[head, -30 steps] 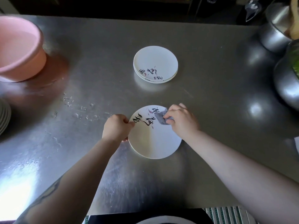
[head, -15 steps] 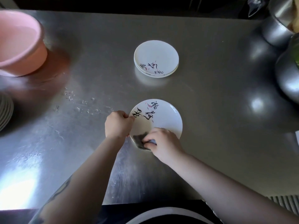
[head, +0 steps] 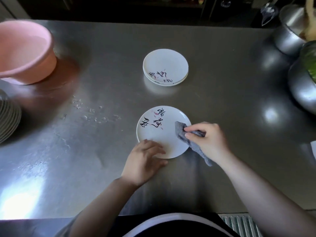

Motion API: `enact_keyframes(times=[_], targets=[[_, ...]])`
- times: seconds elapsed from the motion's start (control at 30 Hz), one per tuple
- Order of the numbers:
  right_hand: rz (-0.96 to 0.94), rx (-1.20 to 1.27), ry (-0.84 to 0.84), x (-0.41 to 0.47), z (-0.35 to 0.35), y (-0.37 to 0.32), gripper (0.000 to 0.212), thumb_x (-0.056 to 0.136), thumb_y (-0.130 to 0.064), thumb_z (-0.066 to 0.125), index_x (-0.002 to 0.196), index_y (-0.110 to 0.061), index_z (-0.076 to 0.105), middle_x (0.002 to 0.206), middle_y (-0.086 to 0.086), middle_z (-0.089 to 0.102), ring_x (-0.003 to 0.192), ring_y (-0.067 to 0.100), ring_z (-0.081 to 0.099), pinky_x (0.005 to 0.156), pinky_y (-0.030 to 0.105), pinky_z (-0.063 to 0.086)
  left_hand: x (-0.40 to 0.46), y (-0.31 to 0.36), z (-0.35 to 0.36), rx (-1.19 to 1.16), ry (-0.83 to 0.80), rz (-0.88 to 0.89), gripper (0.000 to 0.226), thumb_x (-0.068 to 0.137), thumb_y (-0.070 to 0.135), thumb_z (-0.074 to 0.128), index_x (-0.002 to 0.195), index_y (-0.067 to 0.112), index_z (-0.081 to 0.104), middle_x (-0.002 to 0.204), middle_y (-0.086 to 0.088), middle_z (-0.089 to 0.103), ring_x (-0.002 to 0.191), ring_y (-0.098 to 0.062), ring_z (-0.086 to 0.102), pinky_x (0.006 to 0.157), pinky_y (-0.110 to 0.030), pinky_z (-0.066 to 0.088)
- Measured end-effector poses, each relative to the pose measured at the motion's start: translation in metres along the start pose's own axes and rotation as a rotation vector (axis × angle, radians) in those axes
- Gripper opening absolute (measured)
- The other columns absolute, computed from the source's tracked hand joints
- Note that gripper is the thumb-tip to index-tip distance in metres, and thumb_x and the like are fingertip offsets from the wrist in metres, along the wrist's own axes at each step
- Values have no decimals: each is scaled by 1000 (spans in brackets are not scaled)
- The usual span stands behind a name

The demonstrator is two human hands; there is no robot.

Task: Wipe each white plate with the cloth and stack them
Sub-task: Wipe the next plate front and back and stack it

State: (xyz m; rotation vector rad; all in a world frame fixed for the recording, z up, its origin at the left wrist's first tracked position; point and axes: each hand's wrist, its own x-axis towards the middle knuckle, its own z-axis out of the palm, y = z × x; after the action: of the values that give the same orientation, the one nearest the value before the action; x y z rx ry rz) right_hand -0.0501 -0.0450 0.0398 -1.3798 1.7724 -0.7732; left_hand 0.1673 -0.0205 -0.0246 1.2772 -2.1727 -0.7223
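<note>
The white plate (head: 163,132) lies flat on the steel counter (head: 222,93), just in front of the person. Half a second ago the grey cloth (head: 188,135) was rubbing the plate's near-left edge; it is now at the right rim, pinched in the right hand (head: 206,139), its tail trailing off onto the counter. The left hand (head: 144,161) has left the left rim and rests at the near edge, fingers loosely spread, gripping nothing. This reads as the wipe finishing its circuit, so stacking is probably next. Count: 1 plate being wiped; 1 finished stack (head: 165,67) beyond it, showing 2 plates (perhaps 3, the rims blur); 1 cloth; 1 pink basin (head: 25,53) far left; another pile of plates (head: 8,120) at the left edge, too cropped to count.
</note>
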Motion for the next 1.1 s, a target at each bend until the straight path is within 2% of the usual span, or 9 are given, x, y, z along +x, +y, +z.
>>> enact_keyframes(times=[0.13,0.23,0.33,0.53,0.67,0.73,0.87,1.0,1.1], targets=[[2,56,42,-4,4,6,19,76,-1,75,88,-16,77,87,-1,69,85,15,66,80,24,49,-1,-14,8,61,-9,43,26,67,23,88,87,12,76,104,1,72,97,-23,65,80,-34,52],[-3,58,67,-6,4,10,21,75,-2,76,86,-20,76,86,-3,69,84,13,67,79,22,49,2,-21,8,110,63,70,19,74,26,79,87,13,76,99,3,73,93,-18,61,71,-30,54],[1,74,84,-8,1,10,22,76,-2,76,86,-21,76,89,-2,70,83,12,67,78,22,50,2,-24,7,240,93,208,12,84,26,68,84,17,76,91,4,72,87,-18,60,64,-28,52],[-51,116,141,-11,-9,-4,20,76,-2,75,85,-19,76,87,-2,70,78,5,65,73,10,46,17,-16,-13,293,246,323,21,94,23,58,86,11,73,87,1,70,81,-21,61,69,-28,41],[-109,143,166,-7,-19,-21,20,76,-3,76,86,-21,76,87,-5,71,81,8,67,78,18,48,38,0,-30,287,316,284,25,96,22,53,82,6,67,82,-2,66,76,-24,58,69,-29,37],[-141,158,168,-4,-24,-32,21,76,-4,76,85,-24,76,88,-7,71,83,7,67,79,21,48,48,7,-41,254,330,265,22,96,23,52,85,7,64,83,-2,64,78,-21,55,72,-26,36],[-199,180,183,2,-33,-53,24,76,-5,76,83,-28,75,87,-11,70,83,4,67,80,21,49,63,25,-64,120,334,133,25,95,28,49,90,7,61,85,1,62,75,-16,56,66,-27,43],[-283,245,207,5,-42,-77,25,77,-3,75,82,-28,75,86,-12,70,83,4,67,79,21,50,72,51,-90,-190,408,-111,17,91,35,55,88,19,59,82,13,62,76,-6,56,66,-21,42],[-381,307,266,8,-48,-100,23,78,-4,75,83,-27,76,89,-14,69,85,4,67,78,16,48,86,73,-114,-489,517,-165,11,90,30,57,87,21,60,79,13,64,72,-3,57,64,-14,42]])
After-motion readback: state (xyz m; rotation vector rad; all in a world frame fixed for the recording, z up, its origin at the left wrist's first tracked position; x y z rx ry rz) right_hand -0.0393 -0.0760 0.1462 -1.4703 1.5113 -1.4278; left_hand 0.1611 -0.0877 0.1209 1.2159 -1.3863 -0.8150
